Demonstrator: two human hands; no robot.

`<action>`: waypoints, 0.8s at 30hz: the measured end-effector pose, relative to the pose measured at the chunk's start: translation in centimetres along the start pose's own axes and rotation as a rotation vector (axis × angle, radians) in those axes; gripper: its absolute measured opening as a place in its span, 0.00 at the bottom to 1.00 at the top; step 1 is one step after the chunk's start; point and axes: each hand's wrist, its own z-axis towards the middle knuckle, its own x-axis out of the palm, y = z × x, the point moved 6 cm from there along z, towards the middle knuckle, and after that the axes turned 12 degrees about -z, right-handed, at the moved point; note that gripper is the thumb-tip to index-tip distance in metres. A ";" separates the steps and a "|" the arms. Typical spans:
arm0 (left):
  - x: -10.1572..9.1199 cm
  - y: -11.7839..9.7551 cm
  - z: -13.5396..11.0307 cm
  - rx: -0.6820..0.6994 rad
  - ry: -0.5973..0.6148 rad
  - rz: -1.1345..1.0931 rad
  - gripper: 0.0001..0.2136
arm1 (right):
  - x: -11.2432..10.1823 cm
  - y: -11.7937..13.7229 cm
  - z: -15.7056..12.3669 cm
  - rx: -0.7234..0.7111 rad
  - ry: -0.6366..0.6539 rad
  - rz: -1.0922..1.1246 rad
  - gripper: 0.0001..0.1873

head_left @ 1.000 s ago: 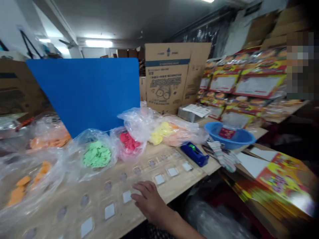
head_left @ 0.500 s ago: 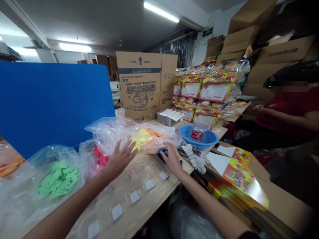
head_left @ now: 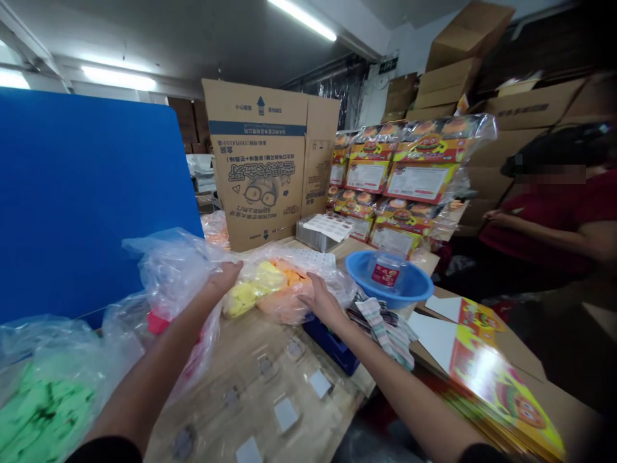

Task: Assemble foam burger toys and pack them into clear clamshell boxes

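Note:
My left hand (head_left: 224, 278) is at a crumpled clear plastic bag (head_left: 173, 267), its fingers curled together on the plastic and partly hidden. Below it, pinkish-red pieces (head_left: 158, 323) show through plastic. To its right lies a clear bag (head_left: 282, 283) with yellow pieces (head_left: 250, 289) and orange pieces (head_left: 289, 276) inside. At that bag's right side my right hand (head_left: 324, 301) has its fingers apart, with the fingertips against or just over the plastic. A dark blue tray-like object (head_left: 337, 347) sits under my right wrist.
Clear plastic with small squares (head_left: 286, 413) covers the table front. Green pieces (head_left: 48, 405) lie bagged at left. Beyond are a blue panel (head_left: 91, 206), a carton (head_left: 260, 161), a blue basin (head_left: 405, 292), striped gloves (head_left: 380, 321) and printed cards (head_left: 491, 366). Another person (head_left: 544, 225) is at right.
My left hand has gone from spread over the yellow pieces to curled at the clear plastic on the left. My right hand stays by the orange pieces. The view has shifted.

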 end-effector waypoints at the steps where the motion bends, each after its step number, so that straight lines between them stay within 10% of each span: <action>1: -1.0 0.1 1.0 -0.008 -0.014 0.042 0.10 | 0.1 -0.3 0.3 -0.006 -0.003 0.010 0.30; 8: -7.1 0.4 4.9 0.145 -0.188 0.579 0.15 | 0.8 -1.3 0.4 -0.059 0.048 -0.036 0.23; 12: -1.7 1.7 1.9 0.293 0.084 0.677 0.13 | 1.3 -0.6 0.1 -0.147 0.146 -0.137 0.13; 16: 0.8 1.9 -1.5 0.118 0.172 0.630 0.16 | 1.0 0.1 0.2 -0.235 0.244 -0.201 0.10; 20: 2.8 -3.4 -3.5 0.318 0.243 0.411 0.31 | 0.5 0.9 -0.2 -0.319 0.373 -0.211 0.16; 24: 8.7 -6.4 -5.1 0.400 0.446 0.328 0.46 | 0.1 1.4 -1.3 -0.304 0.390 -0.260 0.27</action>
